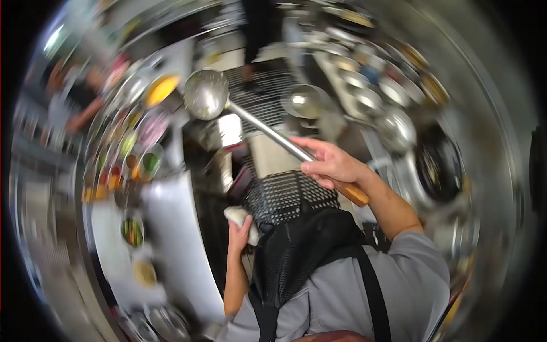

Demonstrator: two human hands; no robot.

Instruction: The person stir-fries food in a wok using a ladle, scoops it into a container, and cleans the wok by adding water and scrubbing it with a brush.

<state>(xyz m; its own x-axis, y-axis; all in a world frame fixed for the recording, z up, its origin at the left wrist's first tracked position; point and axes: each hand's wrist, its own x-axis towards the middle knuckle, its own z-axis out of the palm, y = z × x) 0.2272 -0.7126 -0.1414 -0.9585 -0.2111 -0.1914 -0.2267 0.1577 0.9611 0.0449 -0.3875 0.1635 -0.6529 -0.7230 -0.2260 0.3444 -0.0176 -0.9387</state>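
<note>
My right hand [330,162] is closed around the handle of a long metal ladle [268,132], whose wooden end sticks out behind my wrist. The round bowl of the ladle points away from me to the upper left, over the aisle. Low in front of my body, my left hand [239,232] grips a whitish, crumpled cloth [236,215]. Beyond the ladle's shaft, to the right, is a round metal pot [305,101] with something pale in it, too blurred to name.
On the left, a steel counter [171,211] carries several containers of chopped food and a yellow-filled bowl [162,90]. A dark wok [437,162] and several metal bowls line the right side. Black mats [259,85] cover the floor. One person stands ahead; another person [80,97] is at left.
</note>
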